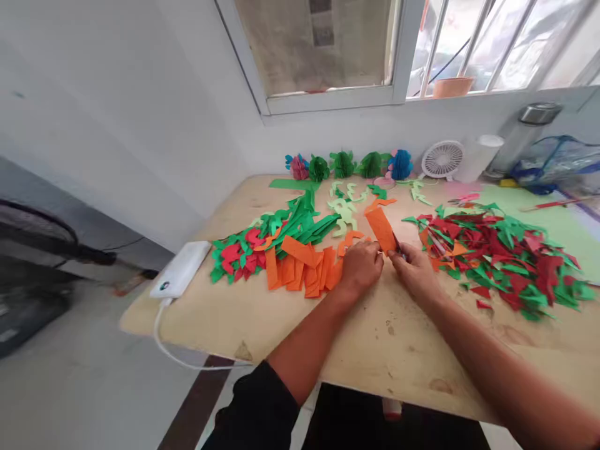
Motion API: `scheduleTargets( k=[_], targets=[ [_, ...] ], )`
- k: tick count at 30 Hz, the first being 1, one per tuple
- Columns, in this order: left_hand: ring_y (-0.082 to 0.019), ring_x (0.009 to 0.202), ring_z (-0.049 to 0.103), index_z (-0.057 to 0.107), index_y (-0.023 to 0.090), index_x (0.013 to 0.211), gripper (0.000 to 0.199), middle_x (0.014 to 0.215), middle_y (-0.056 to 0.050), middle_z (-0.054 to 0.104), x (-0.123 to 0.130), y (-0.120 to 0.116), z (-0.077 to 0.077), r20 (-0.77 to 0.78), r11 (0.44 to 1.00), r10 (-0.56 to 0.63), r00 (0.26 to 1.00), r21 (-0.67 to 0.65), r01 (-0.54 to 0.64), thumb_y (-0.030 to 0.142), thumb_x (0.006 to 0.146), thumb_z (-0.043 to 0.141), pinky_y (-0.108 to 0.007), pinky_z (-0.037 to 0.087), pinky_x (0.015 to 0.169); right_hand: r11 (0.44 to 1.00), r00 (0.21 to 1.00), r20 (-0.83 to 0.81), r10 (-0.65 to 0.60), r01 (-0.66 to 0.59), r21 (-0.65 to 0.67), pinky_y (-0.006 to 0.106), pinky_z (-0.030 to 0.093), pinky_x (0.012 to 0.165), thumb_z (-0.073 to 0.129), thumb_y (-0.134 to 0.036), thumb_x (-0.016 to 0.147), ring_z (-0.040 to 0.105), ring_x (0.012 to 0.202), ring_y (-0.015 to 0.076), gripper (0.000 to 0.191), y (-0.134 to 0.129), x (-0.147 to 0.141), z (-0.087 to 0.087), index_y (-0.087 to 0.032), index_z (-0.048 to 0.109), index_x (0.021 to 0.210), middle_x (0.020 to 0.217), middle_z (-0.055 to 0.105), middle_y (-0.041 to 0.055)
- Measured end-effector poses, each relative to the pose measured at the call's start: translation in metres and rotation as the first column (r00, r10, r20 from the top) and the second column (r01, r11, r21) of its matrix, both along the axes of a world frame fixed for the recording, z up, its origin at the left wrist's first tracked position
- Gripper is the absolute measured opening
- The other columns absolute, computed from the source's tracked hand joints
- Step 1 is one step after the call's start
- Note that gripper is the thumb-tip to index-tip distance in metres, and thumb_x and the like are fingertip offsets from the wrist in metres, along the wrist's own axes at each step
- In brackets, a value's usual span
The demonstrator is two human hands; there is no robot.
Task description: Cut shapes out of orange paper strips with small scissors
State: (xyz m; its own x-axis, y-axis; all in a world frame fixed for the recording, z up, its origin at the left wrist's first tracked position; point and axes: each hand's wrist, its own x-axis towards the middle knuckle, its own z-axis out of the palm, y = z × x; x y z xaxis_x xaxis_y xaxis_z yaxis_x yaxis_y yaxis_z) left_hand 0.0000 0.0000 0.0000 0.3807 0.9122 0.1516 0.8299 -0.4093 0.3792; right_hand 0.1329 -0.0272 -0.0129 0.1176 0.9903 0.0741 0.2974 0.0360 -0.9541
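Near the middle of the table, my left hand [362,265] is closed, its fingertips pinching the lower end of an orange paper strip [380,229]. The strip tilts up and away from me. Close beside it, my right hand [414,270] is closed around scissors [398,246]; only a small dark part of them shows at the strip's right edge, and the handles are hidden in my fingers. Left of my left hand lies a pile of orange paper strips [300,269], touching green paper strips [304,225]. Pale green and orange cut paper shapes [344,212] lie beyond my hands.
Red and green paper scraps [510,256] heap up on the right. Red and green cut pieces [241,253] lie left, near a white power bank [180,270] with a cable. Along the wall stand paper ornaments [344,164], a small fan [443,159] and a bottle [525,134].
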Motion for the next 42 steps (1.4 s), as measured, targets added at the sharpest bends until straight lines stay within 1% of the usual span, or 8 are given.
scheduleTargets(
  k=[4,8,10,21,27,32,36,42],
  targets=[
    [-0.02,0.09,0.06,0.065,0.019,0.092,0.022,0.088,-0.007,0.068,0.0013,-0.0009,-0.0001,-0.002,1.0,0.007,1.0,-0.006,-0.007,0.021,0.085,0.045,-0.03,0.044,0.079,1.0,1.0,-0.021,0.01,-0.01,-0.002,0.024,0.025,0.047,0.055,-0.041,0.074,0.031,0.051,0.0099,0.024,-0.0001,-0.0018,0.0012,-0.017,0.056,0.072,0.056,0.041,-0.0043],
    [-0.02,0.09,0.06,0.065,0.019,0.089,0.021,0.087,-0.007,0.068,0.0009,-0.0008,-0.0018,-0.003,1.0,0.01,1.0,-0.005,-0.01,0.023,0.085,0.045,-0.031,0.043,0.079,1.0,0.999,-0.035,-0.007,0.006,-0.03,0.024,0.02,0.043,0.056,-0.042,0.074,0.025,0.045,0.0086,0.025,-0.0009,-0.0021,0.001,-0.018,0.055,0.071,0.05,0.033,-0.0072],
    [-0.02,0.09,0.06,0.065,0.018,0.088,0.021,0.086,-0.007,0.068,0.0006,-0.0006,-0.0025,0.003,1.0,0.012,1.0,0.001,-0.012,0.024,0.086,0.044,-0.031,0.043,0.079,0.999,0.999,-0.046,-0.012,0.011,-0.04,0.024,0.018,0.042,0.057,-0.042,0.074,0.024,0.044,0.0082,0.025,-0.001,-0.002,0.0001,-0.017,0.056,0.073,0.049,0.031,-0.0078],
    [-0.021,0.089,0.06,0.064,0.018,0.087,0.02,0.086,-0.008,0.068,0.0003,-0.0002,-0.0024,0.02,1.0,0.013,1.0,0.004,-0.013,0.023,0.085,0.045,-0.032,0.042,0.078,0.999,0.998,-0.066,-0.008,0.005,-0.04,0.024,0.017,0.042,0.056,-0.043,0.074,0.024,0.044,0.0081,0.027,-0.0011,-0.0027,0.0007,-0.016,0.059,0.079,0.049,0.032,-0.0078],
    [-0.021,0.089,0.061,0.064,0.018,0.086,0.02,0.086,-0.008,0.068,0.0001,-0.001,-0.0024,0.021,1.0,0.017,1.0,0.0,-0.017,0.023,0.085,0.045,-0.031,0.042,0.078,0.999,0.998,-0.052,-0.021,0.019,-0.045,0.023,0.017,0.041,0.057,-0.042,0.073,0.024,0.043,0.0078,0.026,-0.0008,-0.0026,0.0006,-0.017,0.057,0.076,0.048,0.033,-0.0077],
    [-0.021,0.09,0.06,0.064,0.018,0.086,0.02,0.087,-0.008,0.068,0.0003,-0.002,-0.0013,0.017,1.0,0.015,1.0,-0.006,-0.015,0.023,0.085,0.045,-0.031,0.042,0.079,0.998,0.998,-0.069,-0.007,0.003,-0.061,0.024,0.017,0.04,0.056,-0.042,0.074,0.024,0.042,0.0079,0.025,-0.0014,-0.0036,0.0025,-0.017,0.057,0.076,0.047,0.031,-0.0083],
    [-0.021,0.09,0.06,0.064,0.018,0.087,0.02,0.087,-0.008,0.068,0.0005,-0.0017,-0.0008,0.014,1.0,0.017,1.0,-0.01,-0.017,0.023,0.085,0.044,-0.031,0.042,0.079,0.999,0.998,-0.055,-0.012,0.009,-0.04,0.024,0.017,0.041,0.056,-0.042,0.074,0.024,0.043,0.0078,0.025,-0.0016,-0.0034,0.0019,-0.018,0.055,0.072,0.048,0.031,-0.0081],
    [-0.021,0.089,0.06,0.064,0.019,0.087,0.02,0.086,-0.008,0.068,0.0005,-0.0005,-0.0015,0.015,1.0,0.016,1.0,-0.01,-0.016,0.024,0.085,0.044,-0.031,0.042,0.078,0.999,0.998,-0.061,-0.011,0.009,-0.035,0.024,0.016,0.04,0.056,-0.042,0.075,0.023,0.044,0.0079,0.025,-0.0018,-0.0026,-0.0004,-0.017,0.056,0.075,0.049,0.031,-0.0079]
  ],
)
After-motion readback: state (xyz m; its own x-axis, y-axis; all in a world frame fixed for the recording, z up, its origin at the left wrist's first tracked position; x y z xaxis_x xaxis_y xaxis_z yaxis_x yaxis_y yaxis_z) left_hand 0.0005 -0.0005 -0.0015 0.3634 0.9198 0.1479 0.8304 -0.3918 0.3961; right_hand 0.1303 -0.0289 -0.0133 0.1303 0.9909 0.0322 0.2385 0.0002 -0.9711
